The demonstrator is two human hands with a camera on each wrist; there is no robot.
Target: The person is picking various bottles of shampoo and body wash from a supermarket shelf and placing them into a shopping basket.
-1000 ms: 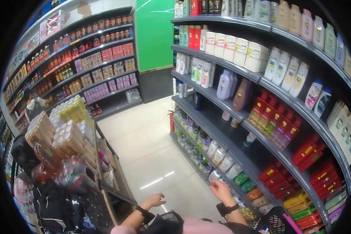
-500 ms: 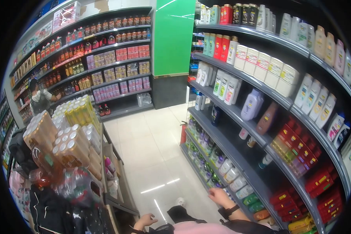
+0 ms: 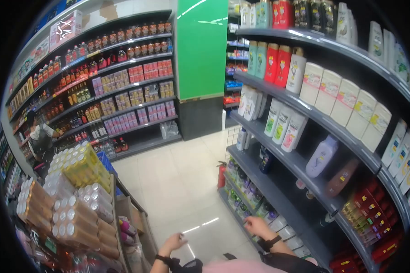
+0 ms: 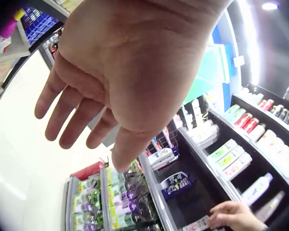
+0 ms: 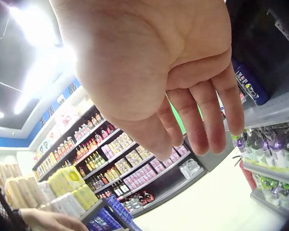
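My left hand (image 3: 173, 244) hangs over the aisle floor with relaxed fingers and nothing in them. Its bare palm and loosely spread fingers (image 4: 77, 113) fill the top of the left wrist view. My right hand (image 3: 258, 227), also holding nothing, is held out beside the lower shelves of bottles on the right. In the right wrist view its fingers (image 5: 204, 113) droop, slightly bent, near a dark blue bottle (image 5: 250, 84) on a shelf. A lilac bottle (image 3: 322, 156) and white bottles (image 3: 278, 120) stand on the shelf above.
Stacked packs of cans (image 3: 79, 220) line the left side, with a blue plastic basket (image 3: 105, 164) behind them. A red fire extinguisher (image 3: 221, 175) stands at the right shelf's end. Ahead are a green pillar (image 3: 200, 50) and bottle shelves; a person (image 3: 41, 139) stands far left.
The view has moved forward along the aisle, so the right shelves have grown nearer and slid rightward. Both hands stay empty and swing slightly. The blue basket has come into sight.
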